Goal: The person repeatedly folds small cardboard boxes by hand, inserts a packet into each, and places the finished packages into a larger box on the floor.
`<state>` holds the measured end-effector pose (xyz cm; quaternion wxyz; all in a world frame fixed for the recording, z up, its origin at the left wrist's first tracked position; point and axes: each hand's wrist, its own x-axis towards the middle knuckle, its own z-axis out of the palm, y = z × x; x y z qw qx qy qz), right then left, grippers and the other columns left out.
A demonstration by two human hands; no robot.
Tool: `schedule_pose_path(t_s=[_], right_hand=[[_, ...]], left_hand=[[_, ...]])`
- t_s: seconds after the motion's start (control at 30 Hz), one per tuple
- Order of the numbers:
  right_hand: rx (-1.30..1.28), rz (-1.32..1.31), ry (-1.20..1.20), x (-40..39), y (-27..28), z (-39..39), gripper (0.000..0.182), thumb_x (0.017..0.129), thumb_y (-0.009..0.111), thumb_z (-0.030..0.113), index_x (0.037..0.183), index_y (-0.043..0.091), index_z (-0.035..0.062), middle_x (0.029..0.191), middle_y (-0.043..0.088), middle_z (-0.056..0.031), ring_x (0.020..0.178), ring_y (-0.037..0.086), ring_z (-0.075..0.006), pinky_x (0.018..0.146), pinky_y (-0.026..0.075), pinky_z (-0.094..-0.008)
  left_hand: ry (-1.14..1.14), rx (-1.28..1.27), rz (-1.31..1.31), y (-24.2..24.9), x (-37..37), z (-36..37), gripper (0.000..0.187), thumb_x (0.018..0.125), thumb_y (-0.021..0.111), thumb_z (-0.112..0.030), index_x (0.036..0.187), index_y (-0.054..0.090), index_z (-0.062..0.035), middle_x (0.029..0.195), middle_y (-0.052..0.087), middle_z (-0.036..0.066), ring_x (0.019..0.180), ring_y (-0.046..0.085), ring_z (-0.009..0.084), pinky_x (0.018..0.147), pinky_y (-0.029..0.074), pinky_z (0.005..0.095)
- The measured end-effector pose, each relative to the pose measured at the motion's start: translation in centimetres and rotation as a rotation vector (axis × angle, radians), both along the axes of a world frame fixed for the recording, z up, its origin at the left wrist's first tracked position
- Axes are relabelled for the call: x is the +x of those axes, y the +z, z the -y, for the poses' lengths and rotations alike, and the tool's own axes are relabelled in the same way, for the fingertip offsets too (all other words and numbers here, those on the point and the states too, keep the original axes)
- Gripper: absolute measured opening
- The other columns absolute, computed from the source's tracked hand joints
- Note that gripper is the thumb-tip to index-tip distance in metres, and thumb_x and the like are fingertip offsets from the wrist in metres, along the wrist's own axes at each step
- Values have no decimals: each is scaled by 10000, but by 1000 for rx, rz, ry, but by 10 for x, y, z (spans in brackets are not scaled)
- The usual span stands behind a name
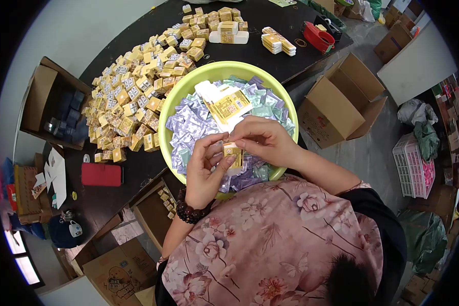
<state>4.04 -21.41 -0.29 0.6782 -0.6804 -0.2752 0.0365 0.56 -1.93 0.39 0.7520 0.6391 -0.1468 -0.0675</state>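
Observation:
My left hand [206,163] holds a small yellow and white cardboard box [233,151] upright above a lime-green basin [289,99]. Fingers and thumb of my right hand [265,138] are pinched together at the box's top end; whether they grip a flap or something small there is hidden. Purple sachets [188,120] and pale green sachets [262,109] fill the basin. On top of them, just beyond my hands, lie flattened yellow and white cartons [228,106].
A big heap of small yellow boxes [132,97] covers the table's left side. Behind the basin are stacked flat cartons [279,42] and a red tape dispenser [319,38]. A red phone case [102,174] lies at left. Open cardboard boxes [336,109] stand around the table.

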Motion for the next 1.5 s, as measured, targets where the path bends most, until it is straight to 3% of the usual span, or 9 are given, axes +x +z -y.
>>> schedule_pose_path(t_s=[0.23,0.33,0.43,0.73,0.97,1.03,1.07,1.17,1.5], right_hand=[[-229,390,33,-2,2,13,214,842,635,-18,1048,668,28,1062,605,-102,985,593,-257,840,479,-338],[-644,601,-489,33,-18,45,327,774,647,-2,1095,658,62,1105,589,-113,1024,544,-300,889,449,-394],[-1031,460,-401,60,-34,75,375,771,685,41,1140,637,82,1086,564,-83,1056,507,-282,907,425,-389],[-968,399,-369,65,-37,81,182,752,701,30,919,640,68,971,575,-99,997,541,-299,865,442,-406],[-901,187,-308,71,-16,87,178,785,656,29,958,619,29,902,605,-125,884,597,-316,783,478,-420],[-753,218,-604,53,7,74,145,794,654,13,934,621,4,891,617,-144,826,626,-322,731,504,-396],[-549,248,-650,41,19,64,146,808,660,-29,951,634,-22,897,630,-136,805,647,-232,710,509,-302],[-178,358,-580,2,32,28,195,744,703,-74,930,679,-19,862,656,-119,783,649,-209,712,498,-299],[-515,765,-435,-6,9,3,270,687,705,24,930,721,140,940,687,31,916,556,-193,853,332,-336]], left_hand=[[-16,98,27,-13,6,-4,275,895,584,77,1151,530,-8,1290,515,117,1159,564,182,913,503,269],[1,24,-6,-16,6,-5,224,902,586,64,1108,535,-7,1268,528,117,1137,580,177,878,504,255],[-30,21,-40,-16,8,-5,188,904,593,53,1072,530,-3,1252,540,120,1119,592,175,864,496,248],[34,176,-166,-17,12,-18,348,968,552,-68,1308,496,-26,1154,569,71,998,592,90,749,476,210],[-53,-455,-519,8,14,-19,379,990,493,-102,1355,404,-53,1197,580,122,1069,613,212,914,537,343],[-82,-466,-535,-1,16,-22,353,989,495,-96,1330,411,-66,1171,583,104,1091,599,213,954,520,374],[-21,-467,-515,-5,16,-20,324,991,495,-99,1302,410,-68,1194,577,112,1092,599,220,961,513,390],[25,-491,-480,-12,15,-10,281,993,497,-109,1257,411,-71,1221,567,120,1094,597,234,978,498,415],[61,-525,-290,-15,5,-2,273,980,518,-86,1232,416,-62,1195,570,132,1104,589,213,977,495,386]])
